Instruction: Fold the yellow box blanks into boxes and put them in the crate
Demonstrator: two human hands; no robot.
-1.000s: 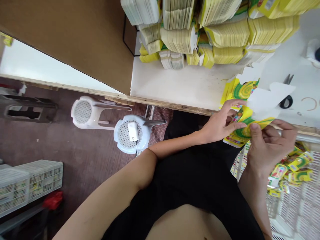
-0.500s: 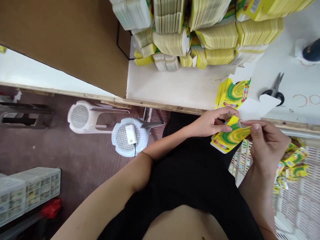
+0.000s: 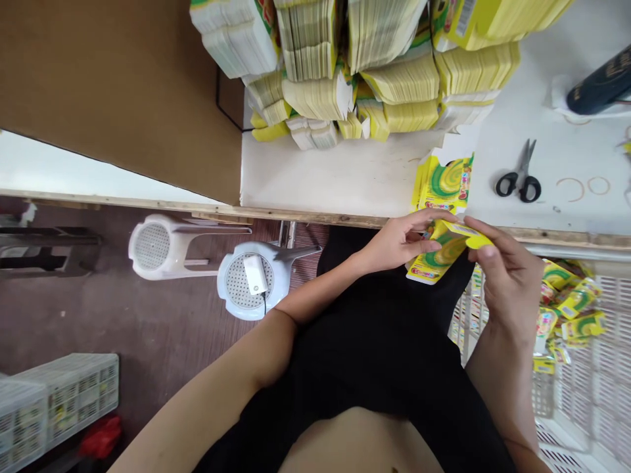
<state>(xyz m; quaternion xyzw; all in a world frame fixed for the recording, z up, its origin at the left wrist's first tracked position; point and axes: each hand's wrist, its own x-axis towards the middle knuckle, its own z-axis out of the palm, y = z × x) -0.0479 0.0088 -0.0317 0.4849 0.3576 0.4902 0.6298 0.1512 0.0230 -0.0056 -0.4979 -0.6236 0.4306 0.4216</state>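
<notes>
Just in front of the table edge, both hands hold one yellow and green printed carton (image 3: 444, 257), partly opened out. My left hand (image 3: 401, 242) pinches its left side, thumb across the printed face. At the right end, my right hand (image 3: 505, 263) grips a yellow end flap between thumb and fingers. Beyond the hands, a small pile of flat cartons (image 3: 446, 182) of the same print lies at the table's edge. Black-handled scissors (image 3: 521, 177) lie to the right of that pile, their blades pointing away from me.
Bundled flat cartons (image 3: 389, 79) are stacked at the back of the white table (image 3: 320, 177). A large brown cardboard box (image 3: 123, 98) stands left. A dark bottle (image 3: 599, 82) is far right. Below right, a white basket (image 3: 572, 401) holds folded cartons (image 3: 574, 305). Stools (image 3: 246, 279) stand lower left.
My right hand has folded the carton's right end, so a yellow flap now stands up there. A white flap that stuck out over the scissors is gone from there. The view has shifted slightly.
</notes>
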